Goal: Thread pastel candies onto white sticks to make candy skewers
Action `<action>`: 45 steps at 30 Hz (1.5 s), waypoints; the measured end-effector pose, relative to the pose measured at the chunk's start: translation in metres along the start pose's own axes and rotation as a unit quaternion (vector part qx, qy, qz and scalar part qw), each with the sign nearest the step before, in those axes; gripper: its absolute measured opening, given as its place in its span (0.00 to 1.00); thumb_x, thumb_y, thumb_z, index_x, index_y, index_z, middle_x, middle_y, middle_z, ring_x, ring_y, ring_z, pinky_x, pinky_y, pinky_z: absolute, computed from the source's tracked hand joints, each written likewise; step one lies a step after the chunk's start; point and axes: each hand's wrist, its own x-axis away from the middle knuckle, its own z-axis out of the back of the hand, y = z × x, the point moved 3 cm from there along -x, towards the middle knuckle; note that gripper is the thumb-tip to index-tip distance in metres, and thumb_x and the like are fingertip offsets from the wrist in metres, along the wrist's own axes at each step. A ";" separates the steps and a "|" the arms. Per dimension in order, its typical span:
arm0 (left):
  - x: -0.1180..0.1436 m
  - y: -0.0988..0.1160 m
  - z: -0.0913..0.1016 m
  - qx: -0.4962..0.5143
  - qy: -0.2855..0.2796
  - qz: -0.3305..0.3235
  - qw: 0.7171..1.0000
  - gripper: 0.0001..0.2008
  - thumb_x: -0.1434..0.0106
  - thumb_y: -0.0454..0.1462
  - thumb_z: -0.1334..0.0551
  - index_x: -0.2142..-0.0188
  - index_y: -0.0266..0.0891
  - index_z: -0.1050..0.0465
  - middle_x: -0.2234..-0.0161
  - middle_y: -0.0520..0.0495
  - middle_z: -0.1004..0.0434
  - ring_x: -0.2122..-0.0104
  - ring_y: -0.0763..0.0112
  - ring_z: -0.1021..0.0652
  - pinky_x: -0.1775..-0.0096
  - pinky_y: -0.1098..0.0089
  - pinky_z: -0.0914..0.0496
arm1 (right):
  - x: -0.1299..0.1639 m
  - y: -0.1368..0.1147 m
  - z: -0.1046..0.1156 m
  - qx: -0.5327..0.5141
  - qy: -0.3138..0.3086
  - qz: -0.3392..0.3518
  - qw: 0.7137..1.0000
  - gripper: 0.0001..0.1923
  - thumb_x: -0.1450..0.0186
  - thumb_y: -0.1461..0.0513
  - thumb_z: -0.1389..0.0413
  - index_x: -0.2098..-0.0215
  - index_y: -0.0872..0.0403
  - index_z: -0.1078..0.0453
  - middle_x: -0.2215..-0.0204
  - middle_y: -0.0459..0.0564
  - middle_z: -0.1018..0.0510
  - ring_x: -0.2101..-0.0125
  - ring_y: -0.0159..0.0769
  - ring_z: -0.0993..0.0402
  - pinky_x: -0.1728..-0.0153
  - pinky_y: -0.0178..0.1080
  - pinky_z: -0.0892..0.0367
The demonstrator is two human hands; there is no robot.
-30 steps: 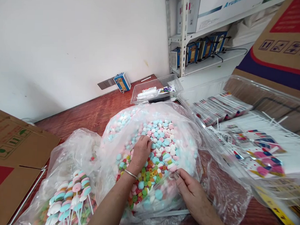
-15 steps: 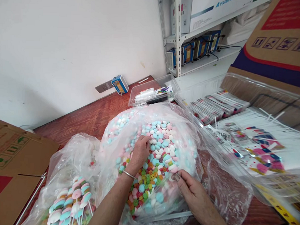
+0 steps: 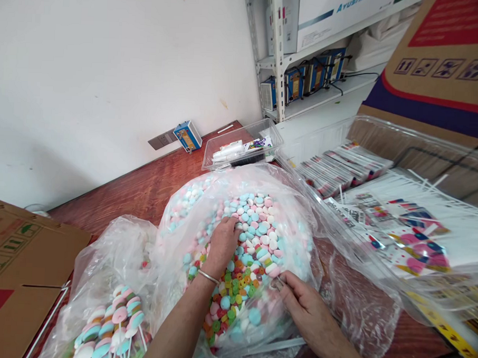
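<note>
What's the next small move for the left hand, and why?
Probably lift one round pastel candy with the left hand toward the striped, multicoloured candy stack. The left fingertips are down among loose pastel pieces, and the right hand seems to pinch the stack's near end. Whether the left fingers grip a piece is hidden.

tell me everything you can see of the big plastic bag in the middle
The big plastic bag looks thin, whitish and translucent, with rumpled, shiny film. It bulges roundly on the reddish-brown table. Its open mouth shows pink, white and pale-blue candies, with colourful ring-shaped gummies nearer the person; more candies show through the film. The left hand is inside the opening; whether the right hand touches the film is unclear.
</note>
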 end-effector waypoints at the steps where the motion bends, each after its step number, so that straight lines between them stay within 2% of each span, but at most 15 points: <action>1: 0.000 0.000 -0.001 0.000 -0.001 0.002 1.000 0.06 0.40 0.30 0.40 0.64 0.40 0.29 0.63 0.45 0.29 0.65 0.64 0.26 0.64 0.68 0.35 | 0.000 0.000 0.000 -0.001 0.001 0.000 1.000 0.12 0.33 0.56 0.56 0.70 0.52 0.37 0.75 0.44 0.29 0.72 0.36 0.31 0.71 0.34 0.36; 6: 0.007 0.006 0.006 0.006 0.013 0.022 1.000 0.02 0.40 0.33 0.40 0.65 0.40 0.32 0.65 0.46 0.30 0.68 0.67 0.28 0.67 0.69 0.36 | 0.001 -0.002 0.001 -0.022 0.001 0.006 1.000 0.13 0.32 0.55 0.56 0.68 0.52 0.36 0.72 0.45 0.26 0.69 0.37 0.29 0.68 0.35 0.34; 8: 0.015 0.011 0.015 0.071 0.022 0.056 0.996 0.04 0.39 0.37 0.40 0.65 0.40 0.33 0.69 0.49 0.30 0.71 0.68 0.28 0.69 0.69 0.37 | 0.000 -0.003 0.002 -0.032 -0.001 0.011 0.999 0.14 0.31 0.54 0.56 0.65 0.52 0.34 0.71 0.45 0.26 0.69 0.37 0.29 0.68 0.35 0.34; 9: 0.021 0.014 0.019 0.145 0.019 0.082 0.986 0.06 0.39 0.39 0.39 0.64 0.40 0.33 0.70 0.50 0.30 0.72 0.69 0.28 0.70 0.70 0.36 | 0.000 -0.005 0.002 -0.036 0.002 0.015 0.999 0.14 0.31 0.54 0.55 0.65 0.52 0.34 0.71 0.45 0.26 0.69 0.37 0.29 0.68 0.34 0.34; 11: 0.036 0.023 0.023 0.340 -0.008 0.138 0.930 0.12 0.41 0.43 0.36 0.62 0.40 0.32 0.71 0.52 0.29 0.71 0.69 0.26 0.71 0.71 0.34 | -0.001 -0.009 0.002 -0.049 0.013 0.025 0.998 0.13 0.32 0.53 0.53 0.65 0.52 0.33 0.72 0.45 0.25 0.69 0.36 0.29 0.68 0.34 0.33; 13: 0.055 0.036 0.023 0.501 -0.046 0.183 0.845 0.17 0.44 0.44 0.32 0.60 0.39 0.31 0.70 0.51 0.27 0.71 0.70 0.24 0.71 0.73 0.32 | -0.002 -0.015 0.000 -0.070 0.025 0.029 0.997 0.12 0.32 0.53 0.52 0.63 0.52 0.33 0.72 0.44 0.24 0.70 0.36 0.28 0.69 0.34 0.33; 16: 0.085 0.057 0.021 0.622 -0.082 0.234 0.743 0.18 0.49 0.43 0.27 0.63 0.36 0.27 0.69 0.49 0.24 0.73 0.75 0.25 0.70 0.74 0.30 | -0.004 -0.021 -0.007 -0.094 0.032 0.022 0.995 0.12 0.33 0.52 0.50 0.60 0.51 0.34 0.71 0.45 0.23 0.73 0.35 0.27 0.72 0.34 0.31; 18: 0.100 0.066 0.019 0.669 -0.081 0.249 0.696 0.18 0.50 0.42 0.26 0.63 0.35 0.25 0.69 0.48 0.23 0.73 0.76 0.25 0.68 0.74 0.29 | -0.005 -0.023 -0.012 -0.101 0.036 0.017 0.994 0.12 0.33 0.52 0.49 0.59 0.51 0.35 0.70 0.45 0.23 0.73 0.35 0.25 0.74 0.34 0.30; 20: 0.111 0.070 0.017 0.693 -0.065 0.247 0.674 0.19 0.50 0.40 0.25 0.61 0.35 0.23 0.66 0.46 0.22 0.69 0.74 0.24 0.65 0.73 0.28 | -0.007 -0.024 -0.016 -0.111 0.030 0.011 0.993 0.12 0.33 0.51 0.49 0.59 0.51 0.36 0.70 0.45 0.23 0.76 0.35 0.26 0.76 0.35 0.30; 23: 0.118 0.068 0.015 0.691 -0.033 0.246 0.679 0.19 0.51 0.37 0.25 0.59 0.36 0.23 0.62 0.45 0.21 0.65 0.72 0.22 0.62 0.72 0.27 | -0.007 -0.026 -0.020 -0.103 0.012 0.012 0.995 0.12 0.32 0.51 0.50 0.60 0.51 0.37 0.73 0.42 0.25 0.80 0.33 0.28 0.78 0.34 0.31; 28: 0.116 0.051 0.022 0.641 0.070 0.269 0.715 0.20 0.52 0.41 0.26 0.61 0.35 0.24 0.69 0.48 0.21 0.72 0.74 0.23 0.67 0.73 0.26 | 0.006 -0.037 -0.012 0.028 0.005 0.050 0.998 0.14 0.29 0.53 0.56 0.65 0.52 0.35 0.75 0.44 0.26 0.75 0.35 0.29 0.74 0.34 0.34; 32: 0.112 0.037 0.032 0.599 0.132 0.263 0.745 0.17 0.47 0.40 0.29 0.59 0.35 0.25 0.70 0.50 0.22 0.72 0.75 0.23 0.66 0.74 0.27 | 0.022 -0.040 -0.009 0.106 -0.057 0.073 0.990 0.16 0.29 0.54 0.57 0.68 0.52 0.34 0.74 0.45 0.25 0.72 0.36 0.27 0.71 0.34 0.35; 36: 0.112 0.032 0.033 0.589 0.141 0.244 0.757 0.15 0.44 0.38 0.32 0.56 0.37 0.25 0.63 0.47 0.20 0.66 0.74 0.21 0.63 0.74 0.27 | 0.029 -0.042 -0.012 0.131 -0.092 0.076 0.984 0.16 0.29 0.56 0.58 0.68 0.51 0.34 0.74 0.45 0.25 0.71 0.36 0.27 0.69 0.34 0.35; 40: 0.114 0.033 0.031 0.583 0.132 0.228 0.769 0.16 0.44 0.37 0.32 0.56 0.37 0.25 0.58 0.44 0.19 0.61 0.70 0.20 0.57 0.70 0.26 | 0.027 -0.045 -0.012 0.132 -0.088 0.056 0.986 0.16 0.30 0.56 0.58 0.70 0.52 0.35 0.75 0.45 0.26 0.71 0.37 0.28 0.69 0.34 0.34; 45: 0.115 0.035 0.032 0.563 0.125 0.198 0.793 0.16 0.44 0.37 0.32 0.56 0.38 0.25 0.58 0.44 0.18 0.59 0.67 0.20 0.56 0.68 0.26 | 0.025 -0.043 -0.014 0.051 -0.099 0.022 0.993 0.15 0.31 0.54 0.55 0.69 0.52 0.32 0.76 0.45 0.27 0.72 0.36 0.31 0.71 0.34 0.35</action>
